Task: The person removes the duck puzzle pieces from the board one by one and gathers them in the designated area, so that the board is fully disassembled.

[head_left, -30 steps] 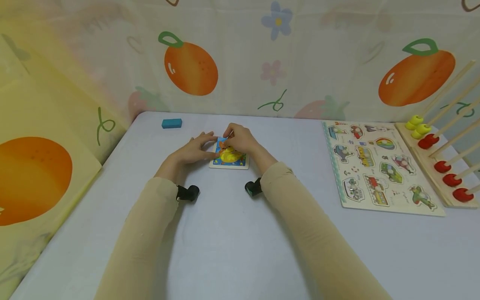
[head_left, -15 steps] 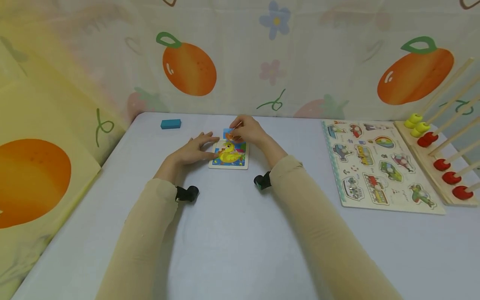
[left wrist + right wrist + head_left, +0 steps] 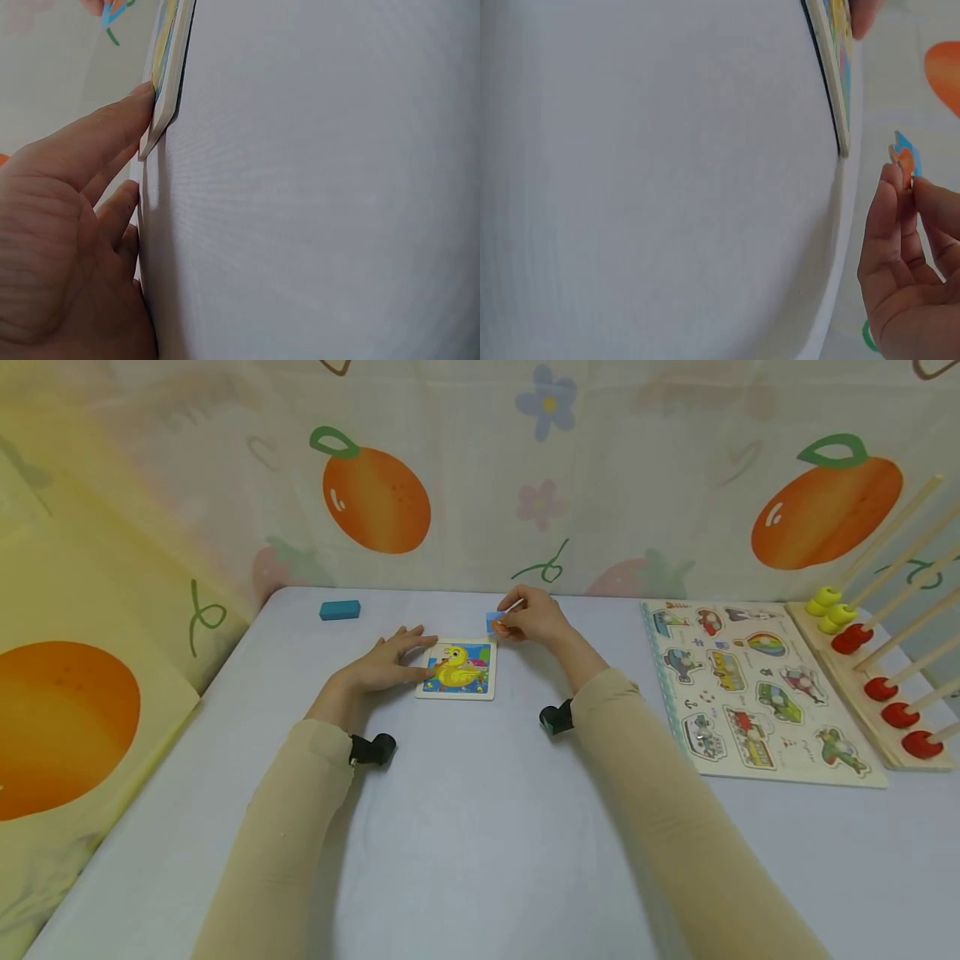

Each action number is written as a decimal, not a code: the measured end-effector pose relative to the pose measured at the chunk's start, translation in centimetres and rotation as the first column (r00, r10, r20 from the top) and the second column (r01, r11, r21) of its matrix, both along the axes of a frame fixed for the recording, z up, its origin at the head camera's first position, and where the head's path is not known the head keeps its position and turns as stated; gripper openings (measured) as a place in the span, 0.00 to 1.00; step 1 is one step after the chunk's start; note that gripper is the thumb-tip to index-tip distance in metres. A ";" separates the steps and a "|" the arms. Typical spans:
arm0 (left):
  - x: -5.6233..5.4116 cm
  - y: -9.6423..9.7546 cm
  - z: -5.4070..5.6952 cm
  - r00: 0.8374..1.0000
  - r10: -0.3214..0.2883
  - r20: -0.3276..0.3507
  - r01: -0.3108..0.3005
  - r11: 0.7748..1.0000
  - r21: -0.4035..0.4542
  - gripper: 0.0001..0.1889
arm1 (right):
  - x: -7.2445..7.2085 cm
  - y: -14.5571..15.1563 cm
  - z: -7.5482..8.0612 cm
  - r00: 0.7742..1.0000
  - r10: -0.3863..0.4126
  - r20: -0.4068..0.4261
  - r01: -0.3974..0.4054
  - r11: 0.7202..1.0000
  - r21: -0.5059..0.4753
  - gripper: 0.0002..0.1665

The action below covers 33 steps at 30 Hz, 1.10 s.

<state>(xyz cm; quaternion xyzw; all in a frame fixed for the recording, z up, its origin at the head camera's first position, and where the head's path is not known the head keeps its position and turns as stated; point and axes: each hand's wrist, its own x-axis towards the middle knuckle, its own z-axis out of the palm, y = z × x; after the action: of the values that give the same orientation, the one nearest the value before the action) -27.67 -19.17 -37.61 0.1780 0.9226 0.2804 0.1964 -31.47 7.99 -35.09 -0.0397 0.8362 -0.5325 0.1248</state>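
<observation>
A small square duck puzzle [image 3: 459, 673] with a pale wooden frame lies on the white table. At its left side rests my left hand [image 3: 384, 662], fingers spread, with the thumb on the frame's edge; the left wrist view shows the thumb tip [image 3: 142, 94] touching the puzzle. My right hand [image 3: 536, 617] pinches a blue and orange puzzle piece [image 3: 906, 156] between thumb and fingertips. That piece is held up just beyond the puzzle's far right corner, partly covered by the fingers.
A teal block [image 3: 340, 610] lies at the back left. To the right are a wooden vehicle puzzle board [image 3: 720, 706] and a bead rack [image 3: 847, 685] with upright rods and red and yellow beads. A fruit-print cloth [image 3: 465, 460] hangs behind the table.
My right hand has lifted from over the puzzle and moved right, carrying the blue and orange puzzle piece with it. More of the duck picture shows now. My left hand has stayed in place.
</observation>
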 end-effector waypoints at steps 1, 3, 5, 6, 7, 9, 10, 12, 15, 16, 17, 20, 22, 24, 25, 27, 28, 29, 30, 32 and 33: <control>0.0 0.0 0.0 1.000 0.000 -0.001 0.000 1.000 -0.001 0.37 | 0.0 0.3 0.0 1.000 -0.011 0.000 0.011 1.000 -0.008 0.14; 0.0 0.1 0.0 1.000 0.001 -0.004 -0.001 1.000 -0.004 0.37 | -0.1 0.9 -0.1 1.000 -0.028 0.001 0.028 0.999 -0.022 0.15; 0.0 0.1 -0.1 1.000 0.007 -0.003 -0.007 1.000 -0.007 0.37 | -0.2 1.4 -0.1 0.999 -0.042 0.015 0.043 0.998 -0.051 0.17; 0.0 0.1 -0.1 1.000 0.009 -0.003 -0.009 1.000 -0.011 0.37 | -0.2 1.7 -0.1 0.999 -0.049 0.024 0.050 0.997 -0.063 0.18; 0.0 0.2 -0.1 1.000 0.013 -0.003 -0.013 1.000 -0.016 0.38 | -0.2 2.0 -0.1 0.998 -0.056 0.035 0.059 0.995 -0.077 0.18; 0.0 0.2 -0.1 1.000 0.018 -0.001 -0.018 1.000 -0.024 0.38 | -0.3 2.4 -0.1 0.996 -0.071 0.059 0.077 0.992 -0.105 0.20; 0.0 0.2 -0.1 1.000 0.018 -0.001 -0.018 1.000 -0.026 0.38 | -0.3 2.7 -0.1 0.995 -0.076 0.064 0.083 0.990 -0.111 0.21; 0.0 0.2 -0.2 1.000 0.018 -0.002 -0.018 0.999 -0.029 0.38 | -0.3 3.1 -0.1 0.993 -0.087 0.074 0.096 0.988 -0.118 0.22; 0.0 0.1 -0.2 1.000 0.018 -0.002 -0.018 0.999 -0.033 0.38 | -0.2 3.7 -0.1 0.993 -0.097 0.074 0.104 0.989 -0.101 0.22; 0.0 0.1 -0.2 1.000 0.019 -0.001 -0.019 0.999 -0.033 0.38 | -0.2 3.9 -0.1 0.993 -0.097 0.073 0.103 0.990 -0.092 0.23; 0.0 0.1 -0.2 1.000 0.020 -0.001 -0.020 0.999 -0.033 0.38 | -0.2 4.1 -0.1 0.992 -0.099 0.071 0.105 0.991 -0.081 0.23; 0.0 0.0 -0.2 1.000 0.016 -0.004 -0.016 0.999 -0.032 0.38 | -0.1 4.5 -0.2 0.993 -0.100 0.068 0.104 0.993 -0.059 0.24; 0.0 -0.1 -0.1 1.000 0.011 -0.007 -0.011 0.999 -0.030 0.38 | -0.1 4.7 -0.2 0.992 -0.101 0.074 0.105 0.993 -0.059 0.25; -0.1 -0.1 -0.1 1.000 0.006 -0.009 -0.006 1.000 -0.030 0.38 | -0.1 4.8 -0.3 0.992 -0.102 0.081 0.106 0.993 -0.058 0.25; -0.1 -0.1 -0.1 1.000 0.005 -0.008 -0.005 1.000 -0.029 0.38 | -0.1 4.8 -0.3 0.991 -0.105 0.088 0.110 0.992 -0.060 0.26; 0.0 -0.1 0.0 1.000 0.004 -0.006 -0.004 1.000 -0.031 0.38 | -0.1 4.9 -0.3 0.989 -0.111 0.099 0.117 0.991 -0.064 0.26; 0.0 0.0 0.0 1.000 0.004 -0.004 -0.004 1.000 -0.030 0.38 | -0.1 5.0 -0.3 0.988 -0.117 0.103 0.124 0.990 -0.068 0.26; 0.0 0.0 0.0 1.000 0.003 -0.003 -0.003 1.000 -0.029 0.37 | -0.1 5.0 -0.4 0.987 -0.123 0.106 0.131 0.989 -0.071 0.26; 0.0 0.0 0.0 1.000 0.003 -0.001 -0.003 1.000 -0.028 0.37 | -0.1 5.0 -0.4 0.986 -0.129 0.108 0.138 0.987 -0.077 0.26; 0.0 0.0 -0.1 1.000 0.002 -0.001 -0.002 1.000 -0.027 0.37 | -0.2 5.1 -0.5 0.986 -0.133 0.103 0.141 0.987 -0.079 0.26; 0.0 0.0 -0.1 1.000 0.001 -0.001 -0.001 1.000 -0.027 0.37 | -0.2 5.1 -0.5 0.986 -0.137 0.100 0.145 0.986 -0.079 0.26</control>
<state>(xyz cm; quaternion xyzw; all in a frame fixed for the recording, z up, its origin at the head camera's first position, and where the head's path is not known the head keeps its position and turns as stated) -27.72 -19.15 -37.69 0.1748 0.9264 0.2682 0.1981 -31.64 13.04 -35.62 0.0393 0.8064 -0.5769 0.1241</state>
